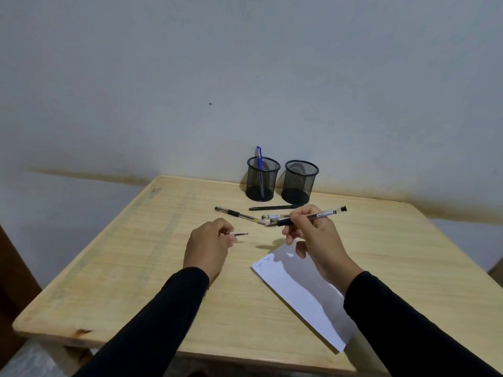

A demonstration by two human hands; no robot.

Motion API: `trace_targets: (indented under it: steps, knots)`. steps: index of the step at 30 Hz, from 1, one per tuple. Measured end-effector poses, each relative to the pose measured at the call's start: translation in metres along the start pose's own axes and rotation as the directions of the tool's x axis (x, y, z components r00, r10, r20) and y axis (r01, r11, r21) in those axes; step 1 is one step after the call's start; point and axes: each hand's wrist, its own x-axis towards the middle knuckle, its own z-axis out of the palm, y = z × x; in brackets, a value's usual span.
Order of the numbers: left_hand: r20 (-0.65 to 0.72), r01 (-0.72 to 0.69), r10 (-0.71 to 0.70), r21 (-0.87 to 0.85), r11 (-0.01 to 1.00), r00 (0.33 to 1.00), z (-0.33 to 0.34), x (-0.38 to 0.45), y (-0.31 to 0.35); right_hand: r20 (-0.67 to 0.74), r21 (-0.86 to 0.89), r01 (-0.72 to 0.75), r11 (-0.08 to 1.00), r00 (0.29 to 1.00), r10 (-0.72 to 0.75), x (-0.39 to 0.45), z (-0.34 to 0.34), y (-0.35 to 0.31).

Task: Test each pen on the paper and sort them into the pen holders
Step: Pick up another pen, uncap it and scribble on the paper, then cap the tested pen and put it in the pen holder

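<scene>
Risk 1: the cap (236, 234), pinched in the fingertips of the left hand (208, 244) just above the bench (136, 268), is small and held by its end only. Judged likely to slip and roll off the bench edge if the pinch loosens.

Risk 2: the uncapped pen (310, 216) is clamped in the right hand (313, 235), its tip pointing left and hanging over the loose pens, not over the paper (304, 292). A downward stroke from here would, by estimate, mark the bench or nudge the lying pens instead of leaving a test line.

Risk 3: the paper lies loose and skewed, its near corner close to the bench's front edge, partly under the right wrist. A drag of the sleeve could shift it.

Risk 4: the two holders stand just beside each other at the back edge. A pen could easily be dropped into the wrong one.

Count:
- Pen holders, black mesh: two. Left holder (263, 178) contains one blue pen (259, 159). Right holder (300, 182) appears empty.
- Pens lying on the bench: at least three. One clear pen with black grip (236, 214), one all-black pen (272, 207) in front of the holders, one labelled pen (273, 216) partly hidden behind the held one. A further one underneath cannot be ruled out.
- Pens in hand: one.
- Caps in hand: one.
- Paper sheets: one, bearing two small scribbles (265, 263) at its far left corner.
</scene>
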Motion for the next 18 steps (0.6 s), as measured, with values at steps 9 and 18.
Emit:
trace_targets:
  steps: [9,18]
  knots:
    - [-0.009,-0.014,0.011,-0.406,0.914,1.0,-0.011,-0.013,0.044,-0.027,0.015,0.123,0.992,0.992,-0.123,0.0,0.004,-0.012]
    - [0.021,-0.108,0.127,-0.408,0.907,0.992,-0.012,-0.018,0.063,0.002,0.033,0.137,0.99,0.991,-0.137,0.001,0.003,-0.018]
